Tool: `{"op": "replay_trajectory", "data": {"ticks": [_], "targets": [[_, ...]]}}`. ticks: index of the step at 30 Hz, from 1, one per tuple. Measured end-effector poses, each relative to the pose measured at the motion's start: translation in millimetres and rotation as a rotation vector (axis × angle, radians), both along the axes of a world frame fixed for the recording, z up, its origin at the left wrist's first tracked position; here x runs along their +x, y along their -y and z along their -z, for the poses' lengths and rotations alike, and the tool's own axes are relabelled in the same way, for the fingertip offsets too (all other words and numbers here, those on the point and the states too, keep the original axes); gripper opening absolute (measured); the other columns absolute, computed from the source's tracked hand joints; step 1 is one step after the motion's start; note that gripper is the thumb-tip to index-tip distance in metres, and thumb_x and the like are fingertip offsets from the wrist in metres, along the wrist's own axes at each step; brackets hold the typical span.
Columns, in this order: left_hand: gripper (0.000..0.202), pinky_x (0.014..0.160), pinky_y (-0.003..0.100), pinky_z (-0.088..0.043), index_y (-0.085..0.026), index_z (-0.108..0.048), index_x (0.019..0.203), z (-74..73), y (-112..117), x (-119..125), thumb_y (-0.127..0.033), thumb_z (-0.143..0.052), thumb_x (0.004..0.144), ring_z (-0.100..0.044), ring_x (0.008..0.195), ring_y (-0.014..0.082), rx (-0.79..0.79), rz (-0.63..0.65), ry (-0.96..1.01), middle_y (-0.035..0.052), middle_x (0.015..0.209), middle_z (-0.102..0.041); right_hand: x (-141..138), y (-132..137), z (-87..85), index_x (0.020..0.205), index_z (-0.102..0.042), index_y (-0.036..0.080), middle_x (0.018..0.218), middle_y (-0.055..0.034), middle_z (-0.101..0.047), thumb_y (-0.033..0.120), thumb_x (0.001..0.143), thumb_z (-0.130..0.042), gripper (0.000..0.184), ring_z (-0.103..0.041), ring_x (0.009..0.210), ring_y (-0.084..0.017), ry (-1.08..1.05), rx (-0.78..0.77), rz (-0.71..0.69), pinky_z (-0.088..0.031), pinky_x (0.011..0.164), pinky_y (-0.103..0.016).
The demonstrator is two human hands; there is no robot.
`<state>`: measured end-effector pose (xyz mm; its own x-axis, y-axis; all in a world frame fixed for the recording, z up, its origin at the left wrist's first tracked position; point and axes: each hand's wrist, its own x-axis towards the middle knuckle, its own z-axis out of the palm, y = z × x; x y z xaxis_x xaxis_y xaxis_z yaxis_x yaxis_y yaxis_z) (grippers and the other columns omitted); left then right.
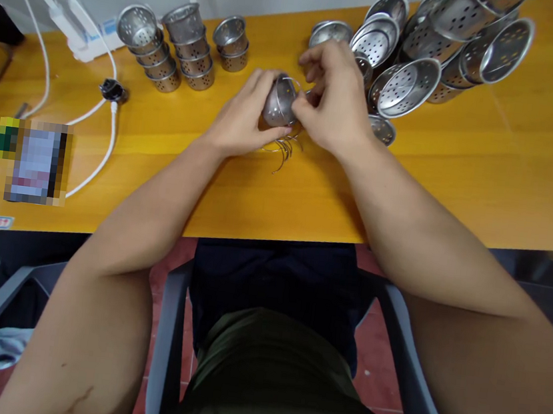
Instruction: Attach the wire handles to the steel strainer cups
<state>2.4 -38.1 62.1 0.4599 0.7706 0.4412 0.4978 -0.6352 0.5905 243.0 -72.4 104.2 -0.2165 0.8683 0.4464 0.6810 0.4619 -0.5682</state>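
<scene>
My left hand [248, 113] is wrapped around a small metal cup [280, 102] with punched holes, its mouth tilted toward my right hand. A thin metal wire [296, 83] curves across the cup's rim. My right hand [333, 93] is at the cup's right side, thumb and forefinger pinched at this wire, its other fingers curled. The pinch point itself is partly hidden. Just below the cup, several thin curved wires [283, 149] lie on the yellow table.
Stacks of perforated cups [190, 45] stand at the back left. Larger perforated cups [447, 46] are heaped at the back right. A phone [36, 164], white cables [112, 140] and a power strip [92, 40] lie on the table's [275, 213] left side.
</scene>
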Motion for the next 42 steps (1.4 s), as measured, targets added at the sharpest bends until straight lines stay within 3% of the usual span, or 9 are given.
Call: {"op": "replay_trajectory", "data": {"ticks": [6, 9, 13, 17, 28, 32, 36, 39, 42], "targets": [[0.069, 0.135, 0.073, -0.063, -0.044, -0.074, 0.149, -2.9, 2.2, -1.0, -0.06, -0.104, 0.089, -0.07, 0.158, 0.0523, -0.02, 0.013, -0.019, 0.0113, 0.164, -0.077, 1.8, -3.8, 1.7, 0.126, -0.084, 0.045, 0.108, -0.0062, -0.087, 0.053, 0.112, -0.082, 0.016, -0.085, 0.107, -0.045, -0.072, -0.083, -0.073, -0.073, 0.089, -0.064], [0.072, 0.136, 0.074, -0.064, -0.043, -0.073, 0.149, -1.8, 1.2, -0.8, -0.069, -0.104, 0.089, -0.072, 0.157, 0.0528, 0.003, 0.024, -0.02, 0.0125, 0.163, -0.078, 1.9, -15.4, 13.9, 0.117, -0.082, 0.046, 0.094, -0.0047, -0.082, 0.06, 0.112, -0.087, 0.016, -0.079, 0.098, -0.043, -0.196, -0.062, -0.117, -0.063, 0.069, -0.055], [0.076, 0.131, 0.075, -0.067, -0.041, -0.073, 0.15, 5.9, -5.6, -3.1, -0.076, -0.104, 0.09, -0.076, 0.152, 0.0551, 0.012, -0.016, -0.027, 0.0143, 0.16, -0.08, 0.1, -34.8, 32.1, 0.1, -0.075, 0.04, 0.082, -0.0043, -0.072, 0.054, 0.107, -0.091, 0.022, -0.066, 0.078, -0.035, -0.345, 0.017, -0.22, -0.051, 0.064, -0.05], [0.079, 0.129, 0.073, -0.066, -0.041, -0.073, 0.148, 13.8, -13.1, -5.0, -0.084, -0.105, 0.09, -0.077, 0.151, 0.0555, 0.033, -0.045, -0.016, 0.015, 0.156, -0.081, -4.1, -47.9, 41.9, 0.1, -0.07, 0.04, 0.072, -0.0002, -0.063, 0.06, 0.101, -0.092, 0.03, -0.056, 0.062, -0.029, -0.487, -0.076, -0.273, -0.043, 0.056, -0.046], [0.076, 0.13, 0.068, -0.063, -0.037, -0.068, 0.149, 19.2, -18.3, -14.0, -0.081, -0.102, 0.097, -0.077, 0.15, 0.0518, -0.002, -0.052, 0.016, 0.0167, 0.155, -0.08, -13.8, -45.0, 43.6, 0.105, -0.063, 0.045, 0.065, 0.0065, -0.061, 0.069, 0.089, -0.094, 0.043, -0.054, 0.051, -0.031, -0.671, -0.137, -0.254, -0.046, 0.053, -0.051], [0.083, 0.133, 0.066, -0.063, -0.037, -0.067, 0.152, 19.4, -30.7, -25.1, -0.083, -0.105, 0.094, -0.078, 0.149, 0.0485, 0.001, -0.062, 0.09, 0.0144, 0.155, -0.082, -21.1, -36.5, 43.7, 0.121, -0.06, 0.045, 0.071, 0.0075, -0.054, 0.066, 0.105, -0.087, 0.038, -0.055, 0.052, -0.029, -0.688, 0.01, -0.176, -0.048, 0.054, -0.049], [0.076, 0.135, 0.065, -0.062, -0.042, -0.066, 0.145, 14.6, -33.4, -29.3, -0.074, -0.105, 0.088, -0.076, 0.153, 0.0451, 0.006, -0.179, 0.16, 0.0099, 0.154, -0.083, -14.2, -42.5, 46.6, 0.126, -0.06, 0.039, 0.074, 0.0082, -0.046, 0.057, 0.12, -0.076, 0.025, -0.048, 0.053, -0.025, -0.652, 0.195, -0.211, -0.038, 0.051, -0.043], [0.071, 0.131, 0.064, -0.064, -0.047, -0.063, 0.137, 13.2, -33.0, -31.2, -0.067, -0.098, 0.078, -0.078, 0.146, 0.0425, 0.014, -0.233, 0.214, 0.0061, 0.15, -0.083, -0.6, -49.7, 49.4, 0.114, -0.066, 0.036, 0.075, 0.0062, -0.058, 0.058, 0.125, -0.081, 0.028, -0.052, 0.058, -0.023, -0.511, 0.156, -0.306, -0.042, 0.056, -0.042], [0.066, 0.128, 0.065, -0.063, -0.049, -0.062, 0.131, 19.7, -43.5, -40.4, -0.065, -0.093, 0.075, -0.078, 0.141, 0.0427, 0.07, -0.276, 0.278, 0.0049, 0.145, -0.083, 9.5, -49.8, 49.5, 0.105, -0.08, 0.034, 0.081, 0.0006, -0.073, 0.057, 0.117, -0.096, 0.031, -0.061, 0.07, -0.026, -0.307, 0.062, -0.4, -0.056, 0.071, -0.045]]}}
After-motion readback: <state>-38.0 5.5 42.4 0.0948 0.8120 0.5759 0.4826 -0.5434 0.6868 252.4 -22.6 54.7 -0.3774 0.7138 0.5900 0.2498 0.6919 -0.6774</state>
